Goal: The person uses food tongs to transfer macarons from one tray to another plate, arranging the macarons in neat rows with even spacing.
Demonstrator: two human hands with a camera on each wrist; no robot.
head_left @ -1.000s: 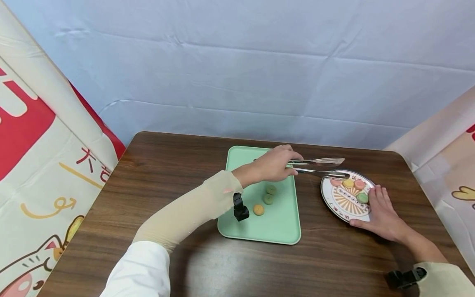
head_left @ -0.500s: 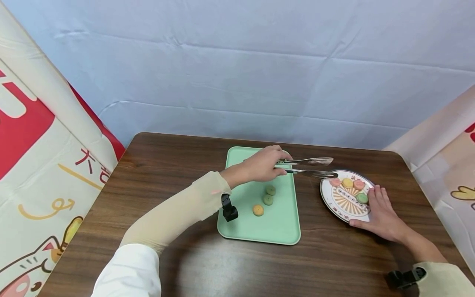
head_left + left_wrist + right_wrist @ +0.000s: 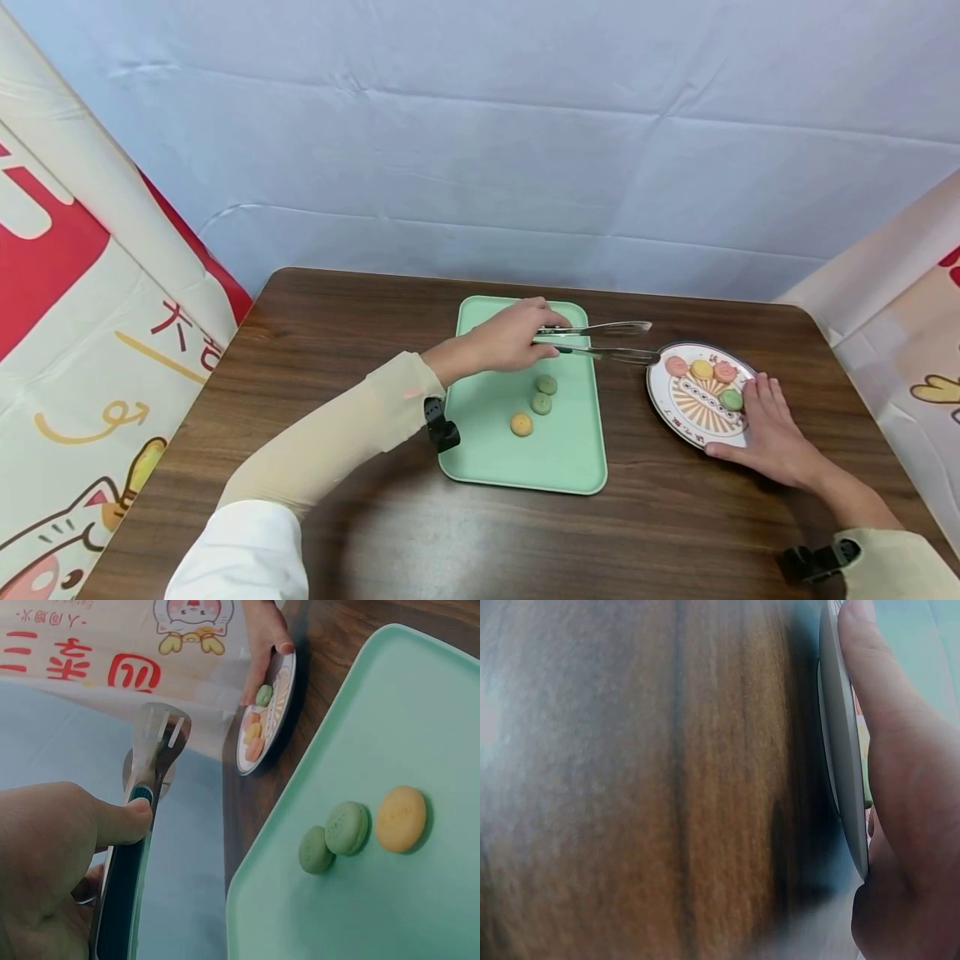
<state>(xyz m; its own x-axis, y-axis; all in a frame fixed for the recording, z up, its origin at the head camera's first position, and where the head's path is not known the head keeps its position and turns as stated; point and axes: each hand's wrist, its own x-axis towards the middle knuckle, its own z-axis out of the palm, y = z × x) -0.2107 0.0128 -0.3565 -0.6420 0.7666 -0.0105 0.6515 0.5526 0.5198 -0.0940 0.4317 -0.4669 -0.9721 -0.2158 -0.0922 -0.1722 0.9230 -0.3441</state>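
Note:
My left hand (image 3: 510, 337) grips a pair of metal tongs (image 3: 626, 356) with dark handle grips. Their tips are spread, hold nothing and point toward the plate. Below that hand is a mint-green tray (image 3: 558, 462) with two green macarons (image 3: 347, 828) side by side and a yellow macaron (image 3: 522, 424) near them. My right hand (image 3: 776, 437) rests on the right rim of a round patterned plate (image 3: 678, 412), fingers extended and thumb along the near edge. On the plate sit two pink macarons (image 3: 725, 372), a yellow macaron (image 3: 702, 370) and a green macaron (image 3: 731, 400).
Tray and plate stand on a dark wooden table (image 3: 360, 333), with a strip of bare wood between them. Behind the table hangs a pale blue cloth (image 3: 480, 167). Printed sheets (image 3: 97, 375) hang at both sides.
My left hand has moved left with the tongs, so their tips have drawn back from over the plate. The right hand and the macarons stay where they were.

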